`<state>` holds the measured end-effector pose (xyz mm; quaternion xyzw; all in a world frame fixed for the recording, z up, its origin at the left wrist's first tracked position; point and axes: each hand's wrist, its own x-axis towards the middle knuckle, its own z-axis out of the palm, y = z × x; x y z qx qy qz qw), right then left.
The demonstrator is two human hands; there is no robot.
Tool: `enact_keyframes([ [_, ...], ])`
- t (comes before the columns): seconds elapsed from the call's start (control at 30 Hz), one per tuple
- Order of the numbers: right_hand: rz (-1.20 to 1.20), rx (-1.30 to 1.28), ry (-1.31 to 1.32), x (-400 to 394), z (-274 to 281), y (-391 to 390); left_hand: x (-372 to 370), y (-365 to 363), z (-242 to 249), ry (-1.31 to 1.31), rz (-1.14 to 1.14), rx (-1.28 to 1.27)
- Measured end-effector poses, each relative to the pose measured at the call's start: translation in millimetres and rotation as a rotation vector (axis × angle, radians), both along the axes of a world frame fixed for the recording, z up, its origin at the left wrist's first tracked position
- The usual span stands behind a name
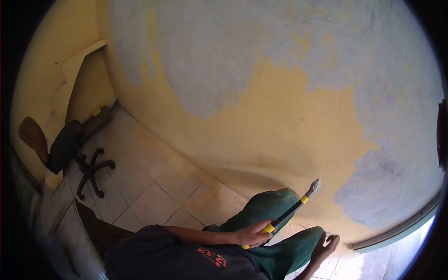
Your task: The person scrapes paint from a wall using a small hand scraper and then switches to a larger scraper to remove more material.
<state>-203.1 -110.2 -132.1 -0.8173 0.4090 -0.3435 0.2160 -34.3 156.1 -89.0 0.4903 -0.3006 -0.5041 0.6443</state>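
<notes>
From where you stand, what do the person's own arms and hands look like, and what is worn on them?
Both the left hand and right hand are bare: no gloves, rings or watch visible. The forearms are uncovered; a dark top with red lettering covers the body. Green trousers cover the knees.

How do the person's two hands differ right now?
The left hand is closed around the yellow grip of a scraper, while the right hand holds nothing. The left hand rests on the near knee of the green trousers; the right hand sits lower, beside the other knee, fingers loosely curled. The left forearm shows fully; the right is mostly cut off. Both are bare and near the yellow wall.
</notes>
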Motion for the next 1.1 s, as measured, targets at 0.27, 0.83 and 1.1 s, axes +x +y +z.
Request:
enact_keyframes([
  [0.27,-0.085,0.312,0.599,-61,-89,-45,11,-5,15,0.071,-0.101,-0.055],
  [0.83,-0.061,1.0,0.13,-24,-166,-88,54,-8,19,-0.148,-0.427,0.06],
  [1.1,-0.344,0.701,0.145,-10,-176,-29,91,-12,31,-0.399,-0.369,-0.089],
])
